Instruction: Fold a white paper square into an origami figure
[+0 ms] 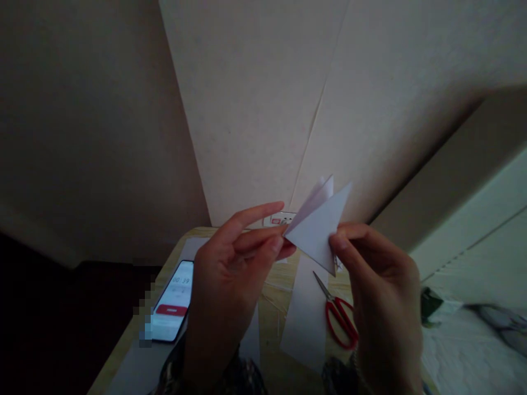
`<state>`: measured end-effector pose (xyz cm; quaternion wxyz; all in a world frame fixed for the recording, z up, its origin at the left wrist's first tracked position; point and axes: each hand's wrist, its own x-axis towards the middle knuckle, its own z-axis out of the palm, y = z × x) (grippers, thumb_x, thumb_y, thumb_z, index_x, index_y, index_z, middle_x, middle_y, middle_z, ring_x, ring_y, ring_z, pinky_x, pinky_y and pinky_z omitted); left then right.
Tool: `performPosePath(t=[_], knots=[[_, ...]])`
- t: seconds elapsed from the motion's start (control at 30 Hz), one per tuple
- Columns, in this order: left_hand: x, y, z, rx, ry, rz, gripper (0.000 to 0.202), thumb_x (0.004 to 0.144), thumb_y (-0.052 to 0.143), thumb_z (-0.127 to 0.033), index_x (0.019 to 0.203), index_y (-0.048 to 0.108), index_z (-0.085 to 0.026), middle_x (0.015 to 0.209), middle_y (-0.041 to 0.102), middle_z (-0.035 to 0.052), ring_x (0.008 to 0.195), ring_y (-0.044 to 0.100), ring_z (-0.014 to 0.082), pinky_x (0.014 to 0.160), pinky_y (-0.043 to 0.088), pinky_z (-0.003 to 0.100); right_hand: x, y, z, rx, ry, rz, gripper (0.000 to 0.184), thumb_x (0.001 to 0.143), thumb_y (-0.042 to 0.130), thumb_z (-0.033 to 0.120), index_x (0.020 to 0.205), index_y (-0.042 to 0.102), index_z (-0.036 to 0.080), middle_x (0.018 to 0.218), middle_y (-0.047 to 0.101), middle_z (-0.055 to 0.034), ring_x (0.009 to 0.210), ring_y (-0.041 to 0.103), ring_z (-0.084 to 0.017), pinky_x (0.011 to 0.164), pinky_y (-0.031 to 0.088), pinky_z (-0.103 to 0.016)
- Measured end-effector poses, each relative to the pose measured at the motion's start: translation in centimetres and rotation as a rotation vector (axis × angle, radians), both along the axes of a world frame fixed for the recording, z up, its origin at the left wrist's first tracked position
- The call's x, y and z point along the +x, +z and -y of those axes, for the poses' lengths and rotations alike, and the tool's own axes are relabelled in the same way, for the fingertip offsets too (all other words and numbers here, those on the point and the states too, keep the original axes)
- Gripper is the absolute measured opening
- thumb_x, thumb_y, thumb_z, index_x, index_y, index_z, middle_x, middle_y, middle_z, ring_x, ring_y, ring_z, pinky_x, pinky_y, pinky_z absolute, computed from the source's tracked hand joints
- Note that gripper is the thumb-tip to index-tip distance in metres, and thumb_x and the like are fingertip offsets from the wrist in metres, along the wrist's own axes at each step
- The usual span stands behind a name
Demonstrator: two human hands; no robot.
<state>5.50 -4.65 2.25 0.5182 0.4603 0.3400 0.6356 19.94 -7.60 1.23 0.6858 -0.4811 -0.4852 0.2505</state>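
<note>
Both hands hold up a folded white paper triangle (319, 227) above a small wooden table (275, 312). My left hand (230, 269) pinches the paper's left corner between thumb and fingers, with the index finger stretched out above. My right hand (379, 291) pinches the paper's lower right edge between thumb and fingertips. A second folded flap sticks up behind the triangle's top.
Red-handled scissors (340, 315) lie on the table beside a white paper strip (307, 318). A lit phone (173, 302) showing a timer lies at the left, on another paper sheet (140, 367). A wall socket (280, 219) sits behind. A bed (469, 345) lies to the right.
</note>
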Motion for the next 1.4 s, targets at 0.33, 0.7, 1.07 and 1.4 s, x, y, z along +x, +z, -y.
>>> performPosePath(t=[0.33, 0.7, 1.07, 1.4], knots=[[-0.2, 0.3, 0.0, -0.025, -0.002, -0.059, 0.019, 0.079, 0.08, -0.012, 0.075, 0.085, -0.031, 0.069, 0.083, -0.0069, 0.072, 0.081, 0.0145, 0.068, 0.064, 0.018, 0.0, 0.0, -0.5, -0.044, 0.102, 0.029, 0.013, 0.089, 0.076, 0.02, 0.077, 0.074, 0.026, 0.076, 0.073, 0.0048, 0.073, 0.067, -0.012, 0.066, 0.052, -0.02], [-1.7, 0.2, -1.5, -0.037, -0.189, -0.139, 0.019, 0.076, 0.084, -0.011, 0.079, 0.086, -0.03, 0.069, 0.082, -0.005, 0.063, 0.076, 0.0115, 0.059, 0.059, 0.014, 0.3, 0.2, 0.1, -0.055, 0.096, 0.212, 0.013, 0.088, 0.075, 0.022, 0.076, 0.074, 0.025, 0.071, 0.075, 0.0054, 0.067, 0.067, -0.012, 0.061, 0.047, -0.023], [-1.6, -0.1, -2.1, 0.032, -0.193, -0.264, 0.021, 0.074, 0.077, -0.009, 0.064, 0.083, -0.027, 0.058, 0.076, -0.0052, 0.055, 0.072, 0.0086, 0.055, 0.054, 0.009, 0.0, 0.1, -0.2, -0.001, 0.096, 0.346, 0.008, 0.087, 0.074, 0.021, 0.079, 0.076, 0.022, 0.072, 0.077, 0.0039, 0.069, 0.071, -0.013, 0.065, 0.053, -0.021], [-1.2, -0.5, -1.9, 0.083, -0.092, -0.232, 0.018, 0.072, 0.084, -0.011, 0.065, 0.079, -0.027, 0.067, 0.074, -0.0072, 0.066, 0.071, 0.0111, 0.06, 0.053, 0.015, 0.3, 0.5, -0.4, 0.03, 0.135, 0.645, 0.024, 0.088, 0.071, 0.01, 0.067, 0.064, 0.02, 0.059, 0.062, 0.007, 0.054, 0.056, -0.009, 0.054, 0.042, -0.018]])
